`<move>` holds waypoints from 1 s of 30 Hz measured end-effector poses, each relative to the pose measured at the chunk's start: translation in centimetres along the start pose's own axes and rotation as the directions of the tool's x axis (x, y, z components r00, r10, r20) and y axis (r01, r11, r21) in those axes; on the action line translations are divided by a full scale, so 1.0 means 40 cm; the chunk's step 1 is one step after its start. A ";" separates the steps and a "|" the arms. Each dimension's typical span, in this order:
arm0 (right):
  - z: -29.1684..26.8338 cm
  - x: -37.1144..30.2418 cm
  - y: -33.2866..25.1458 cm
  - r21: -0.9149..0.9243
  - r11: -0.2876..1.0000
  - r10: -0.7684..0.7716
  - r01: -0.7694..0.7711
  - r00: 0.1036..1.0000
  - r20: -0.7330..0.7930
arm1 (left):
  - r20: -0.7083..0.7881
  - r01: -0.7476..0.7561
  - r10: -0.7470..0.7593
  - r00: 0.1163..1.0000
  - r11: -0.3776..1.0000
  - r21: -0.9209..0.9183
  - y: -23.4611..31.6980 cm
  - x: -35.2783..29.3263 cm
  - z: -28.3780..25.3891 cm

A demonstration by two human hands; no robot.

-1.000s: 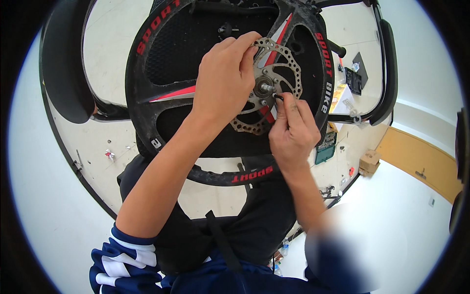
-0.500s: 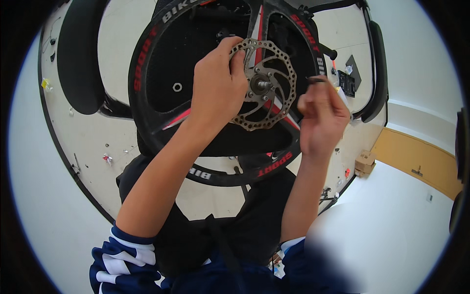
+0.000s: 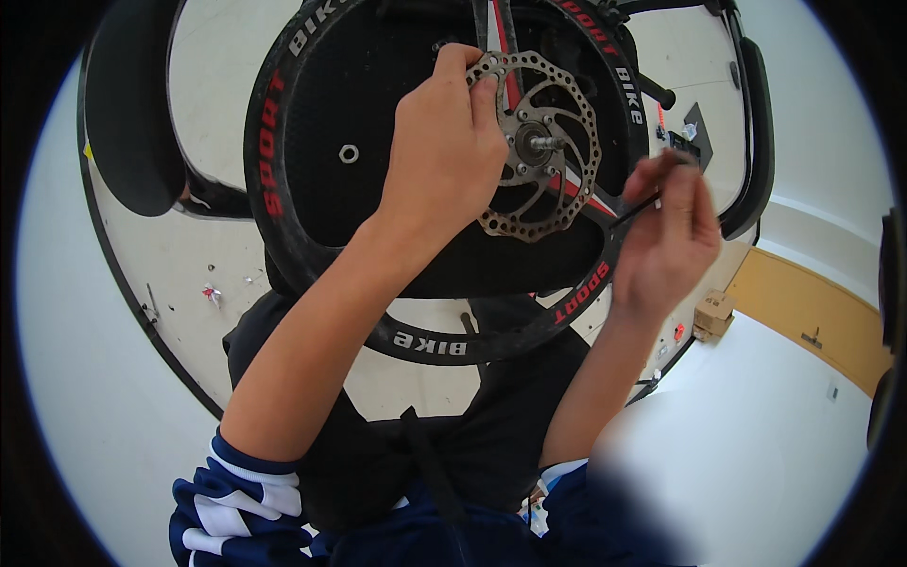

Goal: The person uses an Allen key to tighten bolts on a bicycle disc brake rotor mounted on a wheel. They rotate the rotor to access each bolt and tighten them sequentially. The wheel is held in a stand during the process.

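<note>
A silver brake disc (image 3: 588, 175) full of small holes sits on the hub of a black bicycle wheel (image 3: 269, 151) with red and white spoke markings. My left hand (image 3: 444, 142) is closed on the disc's upper left edge, thumb and fingers pinching the rim. A threaded axle (image 3: 546, 144) sticks up from the hub, with several small bolts around it. To the right of the disc, my right hand (image 3: 666, 236) is closed around a thin dark hex key (image 3: 635, 212), its straight end pointing down-left toward the wheel rim. Motion blurs those fingertips.
Under the wheel is a black chair seat (image 3: 316, 198), where a hex nut (image 3: 349, 153) lies. Black armrests stand at left (image 3: 132, 113) and right (image 3: 756, 142). A dark tool case (image 3: 684, 146) and small parts lie on the floor; cardboard boxes (image 3: 713, 312) stand near a wooden door (image 3: 803, 317).
My right hand has moved right and slightly down, and the hex key's straight end now shows. The wheel, disc and my left hand appear shifted slightly right and up in view.
</note>
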State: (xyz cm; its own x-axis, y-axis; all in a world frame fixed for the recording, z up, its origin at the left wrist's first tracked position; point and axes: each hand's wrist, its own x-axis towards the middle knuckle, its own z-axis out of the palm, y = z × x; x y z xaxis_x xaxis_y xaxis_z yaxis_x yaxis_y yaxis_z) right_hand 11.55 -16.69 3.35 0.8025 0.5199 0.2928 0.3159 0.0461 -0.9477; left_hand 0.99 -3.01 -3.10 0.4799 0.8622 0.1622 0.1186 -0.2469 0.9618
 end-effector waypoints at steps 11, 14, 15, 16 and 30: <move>0.070 0.032 0.015 0.193 0.981 -0.016 0.011 1.000 0.025 | 0.074 0.051 -0.049 0.996 0.998 -0.026 0.023 0.006 -0.006; 0.079 0.032 0.038 0.309 0.950 0.024 -0.037 0.999 0.045 | 0.085 0.070 -0.068 0.994 0.997 -0.018 0.025 0.008 -0.003; 0.086 0.028 0.043 0.312 0.949 0.031 -0.046 0.998 0.054 | 0.078 0.064 -0.062 0.995 0.998 -0.014 0.024 0.009 -0.003; 0.090 0.026 0.047 0.315 0.948 0.038 -0.056 0.997 0.063 | 0.072 0.057 -0.056 0.996 0.998 -0.011 0.024 0.008 -0.004; 0.082 0.009 0.046 0.321 0.947 -0.007 -0.026 0.995 0.102 | 0.086 0.073 -0.072 0.994 0.997 -0.008 0.031 0.011 -0.004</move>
State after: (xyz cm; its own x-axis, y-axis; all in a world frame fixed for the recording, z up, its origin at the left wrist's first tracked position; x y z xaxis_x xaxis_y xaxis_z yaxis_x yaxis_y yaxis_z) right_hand 10.75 -13.62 1.31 0.7446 0.6037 0.2849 0.1156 0.3037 -0.9457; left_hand 1.20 -2.87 -1.79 0.5434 0.8363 0.0726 0.1462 -0.1794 0.9729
